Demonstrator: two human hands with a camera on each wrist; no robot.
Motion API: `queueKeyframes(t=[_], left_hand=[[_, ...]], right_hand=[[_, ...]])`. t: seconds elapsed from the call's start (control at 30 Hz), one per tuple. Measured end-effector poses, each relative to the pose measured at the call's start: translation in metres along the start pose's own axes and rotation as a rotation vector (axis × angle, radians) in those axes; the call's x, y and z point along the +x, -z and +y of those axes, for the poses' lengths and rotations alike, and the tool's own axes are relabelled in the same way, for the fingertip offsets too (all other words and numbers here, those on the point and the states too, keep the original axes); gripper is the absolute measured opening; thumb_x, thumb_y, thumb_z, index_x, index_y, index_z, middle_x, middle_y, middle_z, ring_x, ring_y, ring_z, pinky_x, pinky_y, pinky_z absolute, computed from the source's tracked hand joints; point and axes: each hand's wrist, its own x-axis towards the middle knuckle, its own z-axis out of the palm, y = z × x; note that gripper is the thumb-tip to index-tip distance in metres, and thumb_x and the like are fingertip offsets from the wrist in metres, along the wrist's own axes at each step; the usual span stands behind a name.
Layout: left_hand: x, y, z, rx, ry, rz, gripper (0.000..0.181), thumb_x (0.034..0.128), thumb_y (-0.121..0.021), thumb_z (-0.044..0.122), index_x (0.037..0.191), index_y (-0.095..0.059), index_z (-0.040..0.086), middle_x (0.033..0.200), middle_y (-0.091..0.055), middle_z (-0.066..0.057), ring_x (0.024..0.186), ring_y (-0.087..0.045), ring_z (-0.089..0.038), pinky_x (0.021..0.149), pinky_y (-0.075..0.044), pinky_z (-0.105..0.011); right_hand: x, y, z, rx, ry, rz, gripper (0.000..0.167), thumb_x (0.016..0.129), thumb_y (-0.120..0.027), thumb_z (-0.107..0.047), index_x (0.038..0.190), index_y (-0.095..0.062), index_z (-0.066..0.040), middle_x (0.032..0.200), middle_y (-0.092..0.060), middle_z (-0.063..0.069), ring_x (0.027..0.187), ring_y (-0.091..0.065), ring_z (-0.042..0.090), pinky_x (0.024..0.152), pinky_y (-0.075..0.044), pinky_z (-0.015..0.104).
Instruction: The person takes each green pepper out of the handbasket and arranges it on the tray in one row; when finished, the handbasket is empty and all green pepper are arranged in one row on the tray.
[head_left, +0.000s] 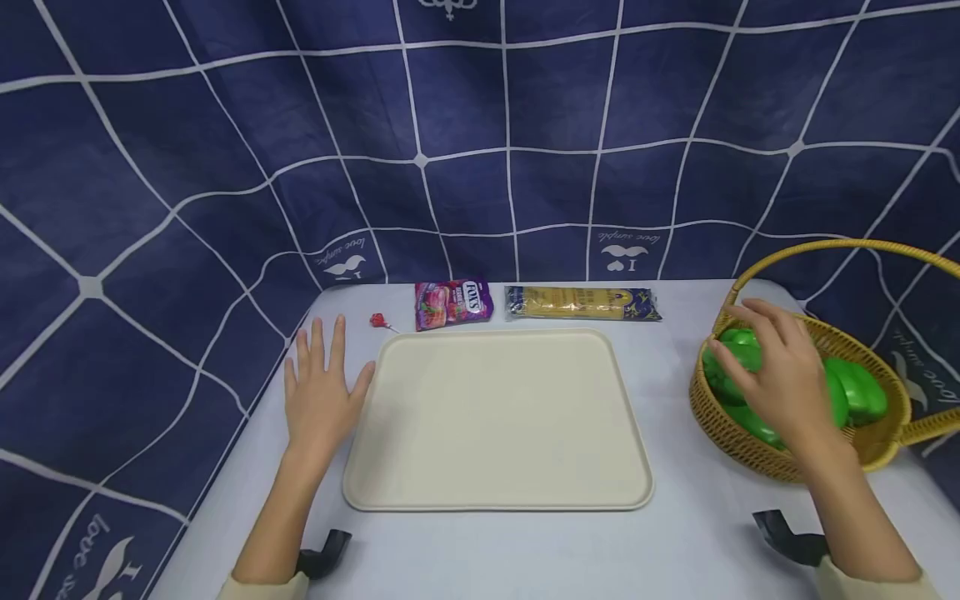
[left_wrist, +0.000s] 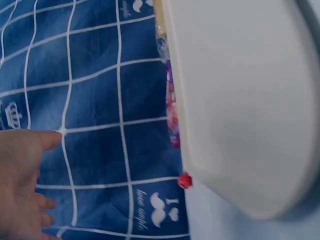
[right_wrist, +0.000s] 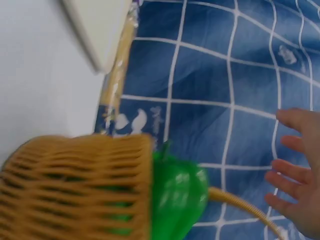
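Note:
My left hand, fingers spread straight, is beside the left edge of a cream tray and holds nothing. In the left wrist view the same hand appears apart from the tray. Above a yellow wicker basket hovers my right hand, its fingers loosely bent with nothing between them. Glossy green bell peppers lie in the basket, partly hidden by that hand. The right wrist view shows a green pepper past the basket's rim, with a gap to the right hand.
Behind the tray lie a purple-red FOX'S candy bag and a yellow pasta-like packet. A red lollipop is left of the bag. The basket's tall handle arches at the right. A blue checked cloth hangs behind the white table.

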Motion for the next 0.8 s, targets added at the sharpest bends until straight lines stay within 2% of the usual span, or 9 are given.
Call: queueKeyframes(t=[0.1, 0.17, 0.27, 0.37, 0.5, 0.7, 0.8], left_hand=[[-0.004, -0.007, -0.009, -0.069, 0.017, 0.023, 0.074, 0.0932, -0.050, 0.039, 0.149, -0.008, 0.013, 0.153, -0.004, -0.018, 0.140, 0.005, -0.031, 0.110, -0.006, -0.058], [-0.008, -0.012, -0.014, -0.131, 0.032, 0.034, 0.075, 0.0930, -0.052, 0.037, 0.149, -0.009, 0.012, 0.152, -0.007, -0.018, 0.140, 0.002, -0.032, 0.109, -0.010, -0.058], [-0.012, -0.020, -0.021, -0.240, 0.061, 0.033, 0.075, 0.0932, -0.053, 0.034, 0.149, -0.009, 0.011, 0.152, -0.010, -0.019, 0.139, -0.007, -0.035, 0.107, -0.017, -0.060], [-0.016, -0.028, -0.029, -0.331, 0.103, 0.008, 0.074, 0.0934, -0.054, 0.033, 0.149, -0.010, 0.012, 0.150, -0.015, -0.020, 0.136, -0.016, -0.039, 0.104, -0.021, -0.061], [-0.022, -0.040, -0.042, -0.421, 0.141, -0.067, 0.073, 0.0940, -0.053, 0.033, 0.149, -0.010, 0.011, 0.147, -0.022, -0.025, 0.132, -0.023, -0.044, 0.104, -0.023, -0.061], [-0.029, -0.064, -0.069, -0.555, 0.094, -0.250, 0.073, 0.0942, -0.053, 0.034, 0.148, -0.013, 0.007, 0.148, -0.021, -0.023, 0.132, -0.021, -0.045, 0.106, -0.021, -0.058], [-0.032, -0.075, -0.079, -0.585, 0.083, -0.318, 0.069, 0.0942, -0.053, 0.034, 0.148, -0.018, 0.010, 0.149, -0.022, -0.020, 0.133, -0.022, -0.043, 0.107, -0.021, -0.056]], right_hand=[[-0.008, -0.001, 0.011, 0.040, 0.010, 0.044, 0.050, 0.079, -0.073, -0.024, 0.120, -0.057, -0.001, 0.122, -0.051, 0.021, 0.113, -0.044, 0.041, 0.102, -0.035, 0.044], [-0.013, -0.003, 0.018, 0.055, 0.008, 0.028, 0.054, 0.083, -0.069, -0.033, 0.124, -0.054, 0.000, 0.124, -0.049, 0.023, 0.115, -0.042, 0.042, 0.104, -0.032, 0.045], [-0.021, -0.004, 0.026, 0.057, -0.041, -0.063, 0.063, 0.083, -0.068, -0.037, 0.132, -0.047, -0.004, 0.131, -0.041, 0.026, 0.119, -0.036, 0.047, 0.102, -0.028, 0.058], [-0.028, -0.005, 0.032, 0.049, -0.113, -0.171, 0.072, 0.080, -0.073, -0.030, 0.140, -0.039, -0.012, 0.138, -0.032, 0.027, 0.123, -0.029, 0.050, 0.096, -0.023, 0.070], [-0.034, -0.005, 0.040, 0.037, -0.159, -0.265, 0.082, 0.076, -0.077, -0.025, 0.145, -0.031, -0.020, 0.142, -0.025, 0.027, 0.125, -0.023, 0.053, 0.093, -0.018, 0.075], [-0.038, -0.006, 0.049, 0.015, -0.159, -0.377, 0.089, 0.074, -0.078, -0.028, 0.147, -0.026, -0.022, 0.144, -0.019, 0.030, 0.125, -0.018, 0.058, 0.093, -0.013, 0.076], [-0.039, -0.007, 0.052, 0.002, -0.163, -0.410, 0.090, 0.074, -0.078, -0.030, 0.147, -0.026, -0.024, 0.144, -0.019, 0.031, 0.124, -0.018, 0.059, 0.091, -0.014, 0.077]])
